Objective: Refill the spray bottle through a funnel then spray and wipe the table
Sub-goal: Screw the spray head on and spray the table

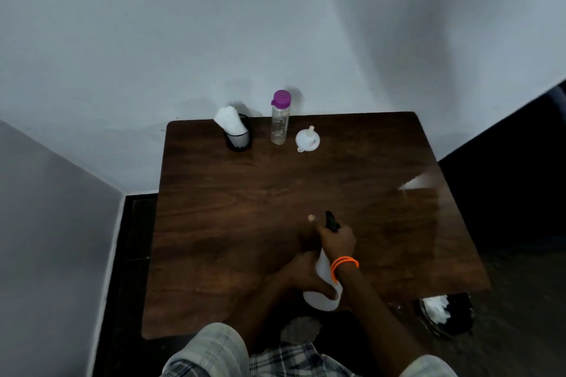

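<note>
Two hands meet on a white spray bottle (324,291) above the near part of the tabletop (245,208), a little right of its middle. The right hand (337,240), with an orange band (343,266) at the wrist, is curled round the bottle's neck just under the black spray head (331,221), whose nozzle points toward the far edge. The left hand (301,274) grips the bottle's body lower down from the left side, with its fingers wrapped under the base; the bottle leans with its base toward the near edge. Whether the base touches the wood cannot be told.

Along the far edge, well apart from the hands, stand three things in a row. Toward the far left corner is a black cup (238,138) holding a rolled white cloth (229,121). Just right of it stands a clear bottle (280,122) with a purple cap (281,98), upright. Near that, further right, a white funnel (307,139) lies mouth down with its spout tilted up.

Past the near right corner, on the dark floor, sits a black bin (447,314) with white crumpled paper in it. Checked sleeves (214,352) show at the bottom.
</note>
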A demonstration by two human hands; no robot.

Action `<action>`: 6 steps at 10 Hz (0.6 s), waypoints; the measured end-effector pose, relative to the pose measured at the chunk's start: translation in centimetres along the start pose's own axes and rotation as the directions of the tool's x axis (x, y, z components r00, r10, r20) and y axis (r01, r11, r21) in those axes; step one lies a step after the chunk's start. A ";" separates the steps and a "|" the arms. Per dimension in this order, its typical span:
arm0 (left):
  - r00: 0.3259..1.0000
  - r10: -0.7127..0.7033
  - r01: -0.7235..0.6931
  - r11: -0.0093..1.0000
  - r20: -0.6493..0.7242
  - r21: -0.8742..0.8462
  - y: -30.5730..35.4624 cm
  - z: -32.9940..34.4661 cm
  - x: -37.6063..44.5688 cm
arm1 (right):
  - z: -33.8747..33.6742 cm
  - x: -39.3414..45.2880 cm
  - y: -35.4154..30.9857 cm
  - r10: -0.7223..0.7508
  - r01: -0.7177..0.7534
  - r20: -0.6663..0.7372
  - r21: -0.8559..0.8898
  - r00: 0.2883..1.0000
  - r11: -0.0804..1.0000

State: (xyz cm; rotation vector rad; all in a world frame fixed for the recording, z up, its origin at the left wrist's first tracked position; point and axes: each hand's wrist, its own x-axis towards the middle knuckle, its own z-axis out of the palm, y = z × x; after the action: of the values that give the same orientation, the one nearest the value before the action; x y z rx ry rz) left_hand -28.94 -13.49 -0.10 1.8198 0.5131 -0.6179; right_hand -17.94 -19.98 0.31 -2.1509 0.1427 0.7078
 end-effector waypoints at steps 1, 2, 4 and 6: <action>0.995 -0.055 0.051 0.997 0.079 0.054 0.3 0.6 1.2 | -1.0 0.3 0.4 0.000 -0.001 0.023 0.067 1.000 0.998; 0.992 -0.098 0.092 0.993 0.082 0.072 1.4 0.6 2.0 | -1.9 0.7 0.5 -0.011 0.012 -0.009 0.075 1.000 0.997; 0.980 -0.147 0.133 0.985 0.132 0.108 3.0 1.2 3.3 | -3.3 1.7 0.9 0.011 -0.001 -0.137 0.073 0.991 0.997; 0.977 -0.158 0.148 0.986 0.143 0.083 2.1 2.0 5.6 | -4.3 1.9 1.3 -0.019 0.036 -0.117 0.148 0.993 0.988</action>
State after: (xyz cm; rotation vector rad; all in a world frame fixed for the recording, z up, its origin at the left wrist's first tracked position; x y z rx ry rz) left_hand -23.66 -15.76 -2.74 1.7953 0.5394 -0.8808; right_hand -14.94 -23.76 0.52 -2.0453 0.2204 0.5393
